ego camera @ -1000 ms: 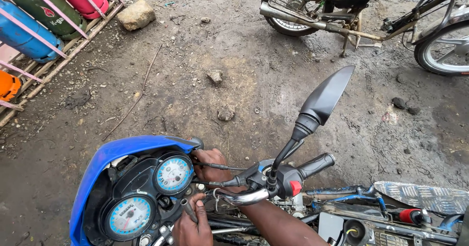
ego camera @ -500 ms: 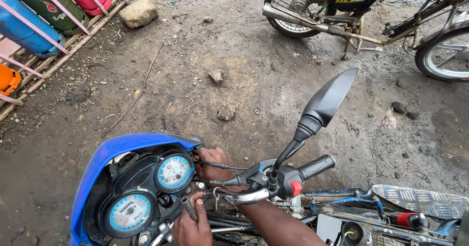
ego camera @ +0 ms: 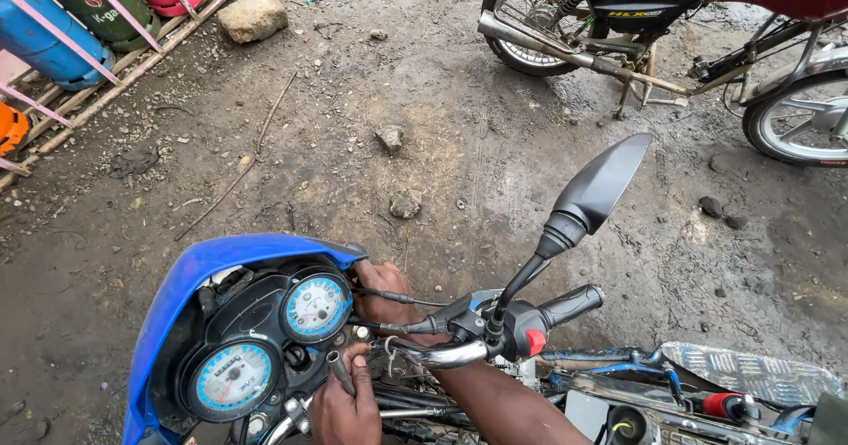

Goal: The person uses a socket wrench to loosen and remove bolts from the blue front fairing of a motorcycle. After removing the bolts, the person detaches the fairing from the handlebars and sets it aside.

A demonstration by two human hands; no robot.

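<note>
We see soft, even daylight, bright enough, overcast feel. Shadows weak: a faint one under the mirror point(ego camera: 601, 184) and beneath the parked bike point(ego camera: 654, 21). Mild sheen on the wet ground point(ego camera: 459, 145) and on the blue cowl point(ego camera: 221, 264). Focus sharp throughout, no motion blur. Wide lens bends the edges, most at the cylinders point(ego camera: 53, 30).

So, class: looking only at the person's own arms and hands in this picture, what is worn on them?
Nothing that shows. Only one forearm is in view, and it is bare, with no sleeve reaching it. The left hand and the right hand are bare too: no gloves, and no ring, watch or bracelet can be seen. The upper arms are out of frame.
</note>
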